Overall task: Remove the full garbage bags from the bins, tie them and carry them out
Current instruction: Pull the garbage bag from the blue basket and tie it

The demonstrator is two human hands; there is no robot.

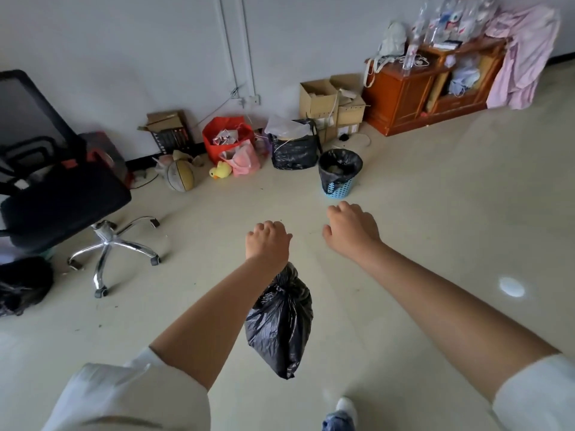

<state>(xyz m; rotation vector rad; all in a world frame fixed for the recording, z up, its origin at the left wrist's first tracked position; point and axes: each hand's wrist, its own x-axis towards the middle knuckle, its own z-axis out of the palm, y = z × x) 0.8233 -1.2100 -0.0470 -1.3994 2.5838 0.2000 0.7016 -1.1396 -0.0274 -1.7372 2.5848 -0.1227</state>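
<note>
My left hand [268, 242] grips the knotted top of a small tied black garbage bag [280, 321], which hangs below my wrist above the floor. To its right, my right hand [351, 228] is stretched forward, fingers loosely curled downward and holding nothing. Ahead of both hands stands a small blue bin [339, 185] lined with a black bag [340, 163] that has rubbish inside. Left of the bin, a larger black garbage bag [294, 150] stands against the clutter by the wall, its top stuffed with clear plastic.
A black office chair [59, 200] with a chrome wheeled base stands at the left. Along the wall lie a ball [180, 175], a yellow duck toy [220, 171], a red bag [227, 135], cardboard boxes [329, 104] and a wooden cabinet [429, 88]. Another dark bag [21, 284] lies far left.
</note>
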